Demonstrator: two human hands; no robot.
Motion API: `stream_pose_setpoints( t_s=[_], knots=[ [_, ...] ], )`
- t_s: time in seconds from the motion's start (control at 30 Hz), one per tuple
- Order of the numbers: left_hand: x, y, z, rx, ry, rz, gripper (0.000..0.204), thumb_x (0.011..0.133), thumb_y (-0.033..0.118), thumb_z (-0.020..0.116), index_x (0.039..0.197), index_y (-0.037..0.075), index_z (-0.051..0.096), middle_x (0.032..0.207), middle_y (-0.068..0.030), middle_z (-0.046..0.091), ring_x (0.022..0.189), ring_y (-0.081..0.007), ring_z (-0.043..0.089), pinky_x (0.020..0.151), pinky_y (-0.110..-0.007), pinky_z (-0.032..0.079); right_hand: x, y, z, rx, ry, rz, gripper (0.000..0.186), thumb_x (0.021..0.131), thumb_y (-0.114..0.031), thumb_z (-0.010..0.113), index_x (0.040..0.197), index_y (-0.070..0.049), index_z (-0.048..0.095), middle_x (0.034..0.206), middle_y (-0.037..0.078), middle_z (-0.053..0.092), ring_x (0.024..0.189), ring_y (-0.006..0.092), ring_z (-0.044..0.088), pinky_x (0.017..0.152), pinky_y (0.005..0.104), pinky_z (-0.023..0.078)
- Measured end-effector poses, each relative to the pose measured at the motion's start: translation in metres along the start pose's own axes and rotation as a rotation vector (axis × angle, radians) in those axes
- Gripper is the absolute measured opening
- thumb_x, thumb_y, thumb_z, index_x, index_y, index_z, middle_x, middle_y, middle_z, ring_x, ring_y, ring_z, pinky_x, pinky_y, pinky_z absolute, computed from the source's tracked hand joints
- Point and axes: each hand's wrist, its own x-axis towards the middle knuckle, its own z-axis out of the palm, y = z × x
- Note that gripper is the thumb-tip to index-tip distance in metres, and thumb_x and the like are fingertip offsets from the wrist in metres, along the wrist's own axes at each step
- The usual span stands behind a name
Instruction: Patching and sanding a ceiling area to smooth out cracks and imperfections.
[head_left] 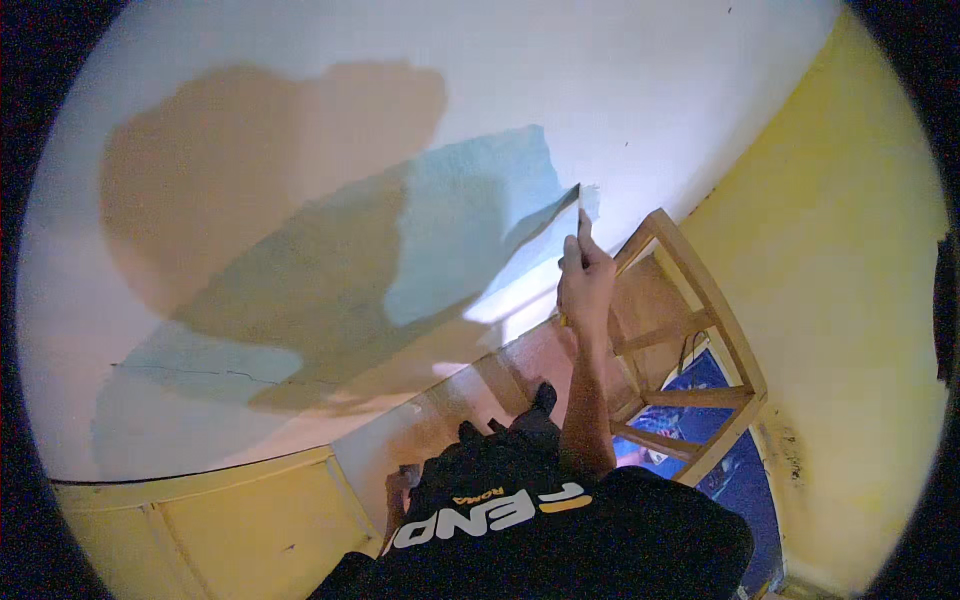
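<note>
My right hand (pixel 584 285) is raised to the wall and closed round a scraper (pixel 578 205), seen nearly edge-on, its blade at the wall. Beside the blade a blue-green patch (pixel 455 210) spreads leftward across the white wall (pixel 600 70). My head and arm cast a large shadow over the wall and patch. Low by my side, my left hand (pixel 397 490) is partly hidden by my black shirt (pixel 600 540). A small dark grey thing (pixel 408 470) shows at its fingers; its kind is too small to make out.
A wooden frame with crossbars (pixel 700 285) stands close to my right forearm, with a blue printed surface (pixel 690 410) behind it. The yellow wall (pixel 830 250) meets the white one at the right. At lower left is a yellow panelled piece (pixel 240 510). A thin crack (pixel 235 373) crosses the wall.
</note>
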Motion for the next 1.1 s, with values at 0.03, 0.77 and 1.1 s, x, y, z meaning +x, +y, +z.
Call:
stream_pose_setpoints(
  t_s=[0.03, 0.77, 1.1],
  knots=[
    [0.001, 0.003, 0.002, -0.009, 0.003, 0.002, 0.04, 0.087, 0.045, 0.058, 0.087, 0.007, 0.072, 0.083, -0.0244, 0.069, 0.081, -0.0424, 0.07, 0.067, -0.051, 0.053, -0.002, -0.003, 0.002, 0.017, -0.012, 0.007, 0.048, 0.101, -0.012, 0.053, 0.148, -0.006, 0.046, 0.063, -0.004, 0.045, 0.056, 0.0056, 0.041, 0.05, 0.026, 0.037],
    [-0.006, -0.009, -0.001, -0.016, -0.034, -0.011, 0.04, 0.088, 0.044, 0.057, 0.087, 0.008, 0.072, 0.083, -0.023, 0.069, 0.08, -0.0406, 0.069, 0.066, -0.05, 0.053, 0.014, 0.013, 0.003, 0.146, -0.017, 0.041, 0.047, 0.103, -0.016, 0.052, 0.148, -0.004, 0.046, 0.061, -0.006, 0.046, 0.043, 0.0022, 0.036, 0.04, 0.0223, 0.031],
    [-0.006, -0.011, -0.003, -0.013, -0.04, -0.013, 0.039, 0.088, 0.044, 0.057, 0.087, 0.008, 0.072, 0.082, -0.0223, 0.069, 0.079, -0.0397, 0.069, 0.066, -0.05, 0.053, 0.015, 0.018, -0.001, 0.199, -0.056, 0.065, 0.048, 0.103, -0.018, 0.053, 0.148, -0.004, 0.046, 0.062, -0.003, 0.048, 0.042, 0.0031, 0.039, 0.037, 0.0231, 0.034]
  ],
)
